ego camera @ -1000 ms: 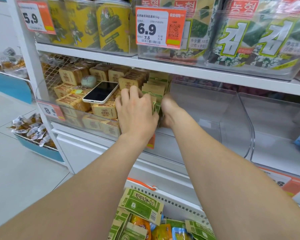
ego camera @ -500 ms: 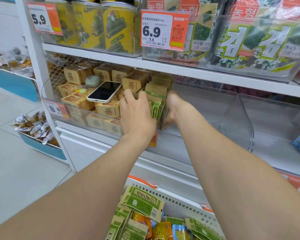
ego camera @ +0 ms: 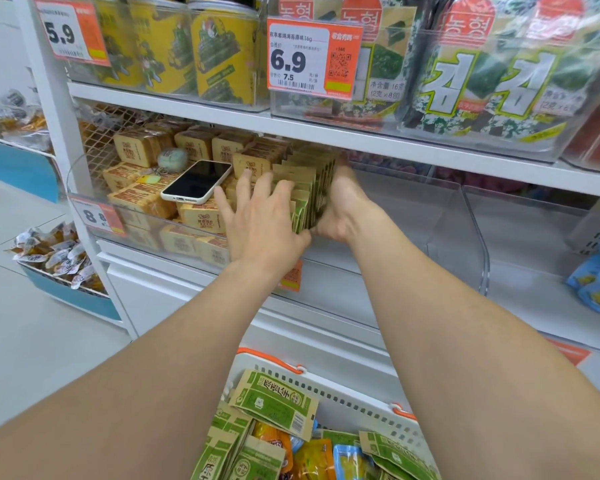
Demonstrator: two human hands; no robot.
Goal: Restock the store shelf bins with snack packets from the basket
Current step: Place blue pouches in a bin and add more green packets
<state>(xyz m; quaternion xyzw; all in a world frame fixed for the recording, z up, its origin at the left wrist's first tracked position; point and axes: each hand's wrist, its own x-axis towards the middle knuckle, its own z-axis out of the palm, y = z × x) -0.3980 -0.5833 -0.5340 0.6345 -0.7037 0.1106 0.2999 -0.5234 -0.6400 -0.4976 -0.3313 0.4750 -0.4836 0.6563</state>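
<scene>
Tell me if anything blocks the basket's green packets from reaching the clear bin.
Nothing visible does. The bin is open on top, with bare floor right of the packet row that the left hand and right hand press. The phone lies off to the left on tan packets.

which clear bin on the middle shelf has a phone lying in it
The leftmost clear plastic bin, packed with tan snack packets: a white-cased phone lies on them. The bins to its right hold no phone.

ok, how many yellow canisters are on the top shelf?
3, in a row at top left: left canister partly behind the 5.9 price tag, middle canister, right canister. More may be hidden behind.
</scene>
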